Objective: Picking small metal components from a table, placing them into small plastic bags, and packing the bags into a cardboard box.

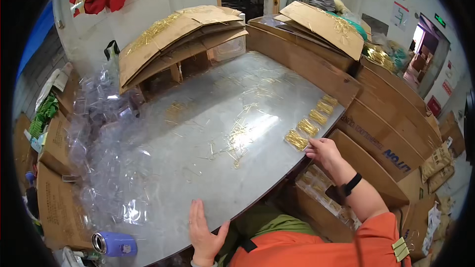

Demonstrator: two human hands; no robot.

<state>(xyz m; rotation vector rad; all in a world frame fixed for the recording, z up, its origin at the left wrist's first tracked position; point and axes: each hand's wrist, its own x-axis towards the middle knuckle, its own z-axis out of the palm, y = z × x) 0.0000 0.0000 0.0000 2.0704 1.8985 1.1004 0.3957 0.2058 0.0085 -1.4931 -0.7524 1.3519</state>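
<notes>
At 6 o'clock on the grey table (262, 183), the left hand (203, 233) lies at the edge, fingers straight, grasping nothing. A purple cup (116, 244) lies between 7 and 8. At 3, the right hand (324, 153) meets the corner of a clear box (298, 147) of gold-coloured pins — pinched or merely touched, I cannot tell. Similar filled boxes (317, 117) run toward 2; cardboard sheets (163, 39) rise at 11.

orange short-sleeved top (302, 248), black wristband (352, 184), green lap clothing (274, 223)
</notes>
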